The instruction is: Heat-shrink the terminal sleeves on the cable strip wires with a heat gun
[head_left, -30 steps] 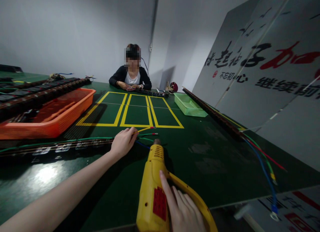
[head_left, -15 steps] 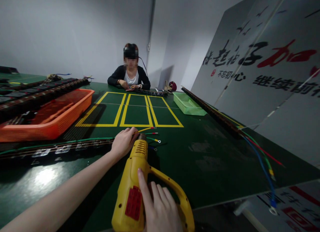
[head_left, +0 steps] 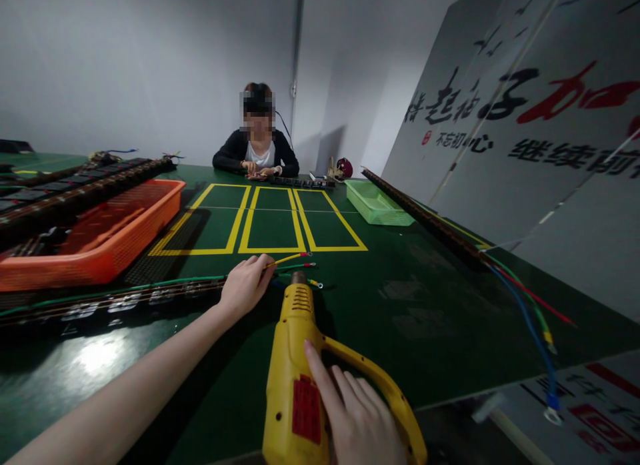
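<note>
The left hand (head_left: 247,286) has its fingers narrow around a thin yellow wire with a red sleeve (head_left: 286,259), close behind its metal ring end. This wire points out to the right from the fingers, with its long axis lying mostly across the green desk (head_left: 450,345). Two green wires with ring ends lie beside it, a little nearer to the body. The right hand (head_left: 357,408) is holding a yellow plastic hot-air gun (head_left: 293,358), with one finger laid along the casing; the thumb I cannot see. The gun has its long axis pointing forward, so it stands roughly crosswise to the wires, and its metal nozzle (head_left: 299,277) is just beside them. I cannot tell if it touches. The left hand is nearer to the wire ends; a long black strip assembly (head_left: 125,301) lies to its left.
</note>
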Demonstrator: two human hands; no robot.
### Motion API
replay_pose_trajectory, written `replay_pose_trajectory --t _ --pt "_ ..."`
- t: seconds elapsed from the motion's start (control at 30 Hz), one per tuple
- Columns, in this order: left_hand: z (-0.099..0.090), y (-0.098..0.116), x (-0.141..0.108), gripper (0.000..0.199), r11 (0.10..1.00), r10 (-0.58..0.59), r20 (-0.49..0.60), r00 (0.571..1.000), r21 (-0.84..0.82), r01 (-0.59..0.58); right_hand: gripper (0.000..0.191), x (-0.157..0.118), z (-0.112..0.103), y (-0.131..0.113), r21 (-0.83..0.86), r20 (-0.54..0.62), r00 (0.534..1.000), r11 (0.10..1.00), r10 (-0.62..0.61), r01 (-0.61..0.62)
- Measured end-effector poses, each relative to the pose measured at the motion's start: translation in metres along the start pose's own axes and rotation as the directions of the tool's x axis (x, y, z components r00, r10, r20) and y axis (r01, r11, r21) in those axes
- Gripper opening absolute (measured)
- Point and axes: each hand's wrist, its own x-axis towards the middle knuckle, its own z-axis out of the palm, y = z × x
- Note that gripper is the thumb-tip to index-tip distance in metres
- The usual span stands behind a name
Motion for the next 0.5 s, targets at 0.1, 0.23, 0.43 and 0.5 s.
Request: replay_pose_trajectory --t 0.1,0.23,0.43,0.5 --pt "0.000 0.000 0.000 0.030 1.000 0.001 0.003 1.000 -0.007 -0.001 0.074 -0.015 -0.001 0.013 -0.049 0.045 0.999 0.999 0.017 -0.015" --pt "0.000 0.000 0.000 0.030 1.000 0.000 0.007 1.000 -0.011 0.000 0.070 -0.026 -0.004 0.020 -0.061 0.049 0.998 0.997 0.049 -0.045" --pt "-0.001 0.001 0.000 0.028 1.000 -0.019 0.011 1.000 0.002 0.019 0.119 -0.013 -0.008 0.010 0.047 0.094 0.988 0.991 0.123 -0.127" --pt "-0.002 0.001 0.000 0.027 1.000 -0.012 0.005 1.000 -0.005 0.012 0.128 -0.009 -0.006 0.004 0.062 0.096 0.985 0.987 0.144 -0.150"
